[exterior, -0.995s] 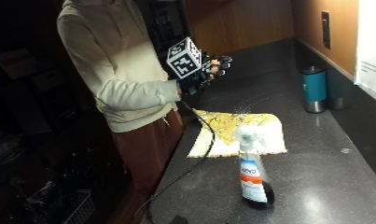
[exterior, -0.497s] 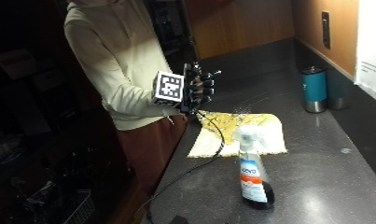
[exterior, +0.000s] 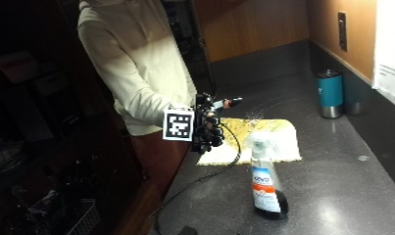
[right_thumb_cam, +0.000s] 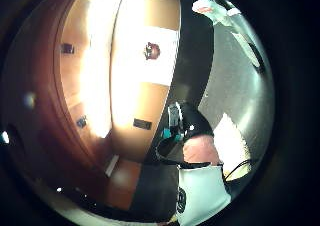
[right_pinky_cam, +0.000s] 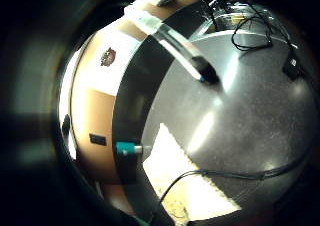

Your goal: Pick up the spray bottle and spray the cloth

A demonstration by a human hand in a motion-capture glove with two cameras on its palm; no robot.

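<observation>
Reach phase here: the gloved right hand (exterior: pixel 207 128) hangs at the counter's left edge over the yellow cloth (exterior: pixel 262 139), fingers loosely curled and empty, and the spray bottle (exterior: pixel 267 177) stands untouched nearer the camera, so next it needs gripping.

Bare bench (exterior: pixel 327 147) is being left open between the spray bottle (exterior: pixel 267 178) and the teal tumbler (exterior: pixel 329 93) by the wall. The stretch between gloved hand (exterior: pixel 207 129) and bottle is being partly covered by the cloth (exterior: pixel 259 139).
</observation>
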